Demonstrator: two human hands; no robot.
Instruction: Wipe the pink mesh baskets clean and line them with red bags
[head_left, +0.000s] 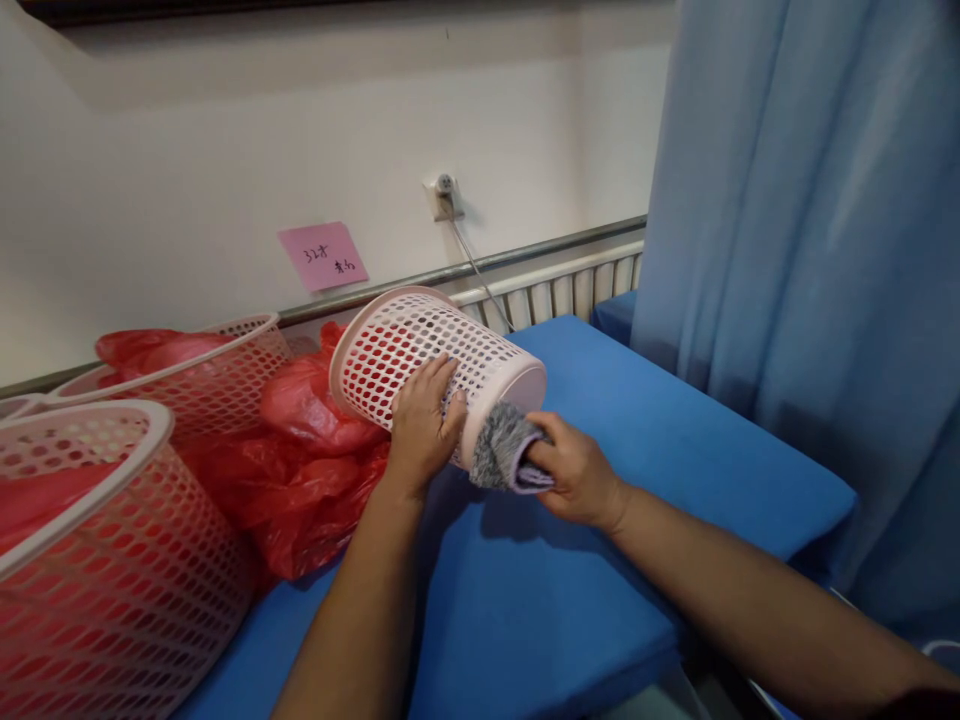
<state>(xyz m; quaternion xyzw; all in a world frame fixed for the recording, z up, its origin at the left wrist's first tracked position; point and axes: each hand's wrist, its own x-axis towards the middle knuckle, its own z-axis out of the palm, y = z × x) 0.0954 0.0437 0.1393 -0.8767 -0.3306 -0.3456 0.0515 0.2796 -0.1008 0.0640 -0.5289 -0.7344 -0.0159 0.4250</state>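
Observation:
A pale pink perforated wastebasket lies tipped on its side, its base turned toward the right and its mouth toward the left. My left hand grips its near side close to the base, with the thumb apart from the fingers. In my right hand is a folded grey fluffy cloth with a lilac edge. That cloth touches the lower rim of the wastebasket's base. The fingers of my right hand are closed on the cloth, partly tucked into its fold.
Red plastic bags lie left of the wastebasket. Two larger pink baskets with red bags inside, a near one and a farther one, stand at left. Everything rests on a blue padded surface. A blue curtain hangs at right; a plug sits in the wall.

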